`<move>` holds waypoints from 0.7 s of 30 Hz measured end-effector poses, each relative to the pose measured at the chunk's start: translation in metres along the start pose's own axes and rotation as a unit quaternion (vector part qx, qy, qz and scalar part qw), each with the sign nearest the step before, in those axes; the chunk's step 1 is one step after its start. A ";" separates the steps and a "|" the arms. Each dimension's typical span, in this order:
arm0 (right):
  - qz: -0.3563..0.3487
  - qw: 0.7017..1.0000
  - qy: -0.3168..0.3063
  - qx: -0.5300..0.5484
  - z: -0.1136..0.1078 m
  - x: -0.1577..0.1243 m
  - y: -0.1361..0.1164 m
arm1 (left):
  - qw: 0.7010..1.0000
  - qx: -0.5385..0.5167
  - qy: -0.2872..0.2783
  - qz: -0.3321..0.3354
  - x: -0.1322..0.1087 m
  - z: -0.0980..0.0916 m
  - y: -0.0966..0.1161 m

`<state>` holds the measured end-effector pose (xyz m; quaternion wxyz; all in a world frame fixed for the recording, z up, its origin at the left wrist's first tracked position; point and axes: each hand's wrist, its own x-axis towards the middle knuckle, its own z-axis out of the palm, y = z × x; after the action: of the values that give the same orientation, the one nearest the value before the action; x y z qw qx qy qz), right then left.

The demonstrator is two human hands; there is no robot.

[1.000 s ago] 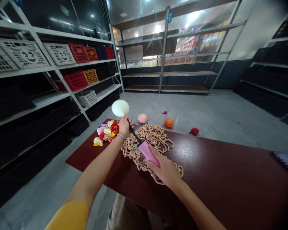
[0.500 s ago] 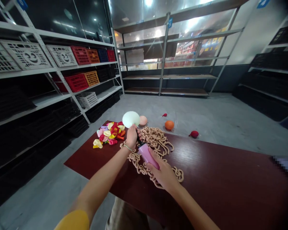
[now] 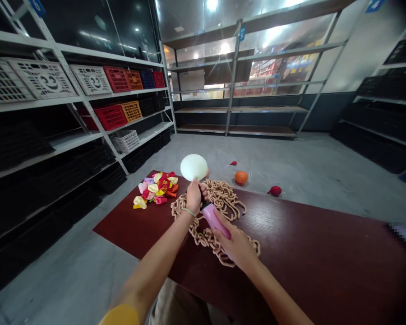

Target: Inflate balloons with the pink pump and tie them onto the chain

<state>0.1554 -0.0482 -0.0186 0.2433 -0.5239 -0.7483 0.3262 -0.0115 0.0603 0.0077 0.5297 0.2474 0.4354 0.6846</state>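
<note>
My left hand [image 3: 194,197] is closed round the neck of a pale green balloon [image 3: 194,166] and the tip of a pink hand pump [image 3: 216,219]. The balloon is partly blown up and stands just above that fist. My right hand [image 3: 236,246] grips the pump's pink barrel from the near end. Both hands hover over a tangled beige chain [image 3: 223,196] lying on the dark red table [image 3: 307,253].
A heap of flat coloured balloons [image 3: 156,188] lies at the table's far left corner. An orange balloon [image 3: 241,177] and red balloons [image 3: 274,191] lie on the grey floor beyond. Shelving with plastic crates [image 3: 111,115] lines the left side.
My right hand has pushed the pump barrel in towards my left hand, hiding the black rod. The balloon has grown and both hands have shifted right.
</note>
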 end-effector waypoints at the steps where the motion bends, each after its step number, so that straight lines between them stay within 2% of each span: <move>1: -0.001 1.000 -0.001 0.007 -0.001 0.000 0.000 | 1.000 -0.001 -0.012 -0.006 -0.003 0.000 -0.004; 3: -0.013 1.000 0.002 0.013 -0.001 -0.001 -0.002 | 1.000 -0.003 -0.021 -0.008 -0.002 -0.004 -0.001; 9: -0.069 0.997 -0.007 -0.030 -0.002 -0.005 -0.006 | 0.999 -0.009 0.038 0.023 0.030 -0.019 0.054; 11: -0.077 0.996 -0.010 -0.035 -0.002 -0.005 -0.007 | 0.998 -0.017 0.053 0.039 0.034 -0.020 0.062; 14: -0.045 0.999 0.000 -0.027 -0.003 -0.005 -0.007 | 0.998 -0.046 0.030 0.041 0.023 -0.014 0.048; 17: -0.003 1.000 0.016 -0.012 -0.006 -0.002 -0.003 | 0.996 -0.079 -0.047 0.022 0.002 -0.004 0.019; 19: -0.009 1.000 0.023 -0.005 -0.008 -0.001 -0.001 | 0.992 -0.101 -0.069 0.015 -0.010 0.000 0.006; 21: -0.031 0.999 0.029 0.000 -0.009 0.000 0.001 | 0.990 -0.123 -0.067 0.017 -0.018 0.002 0.003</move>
<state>0.1623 -0.0463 -0.0130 0.2747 -0.5099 -0.7566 0.3034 -0.0059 0.0439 0.0128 0.5722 0.2334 0.3074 0.7236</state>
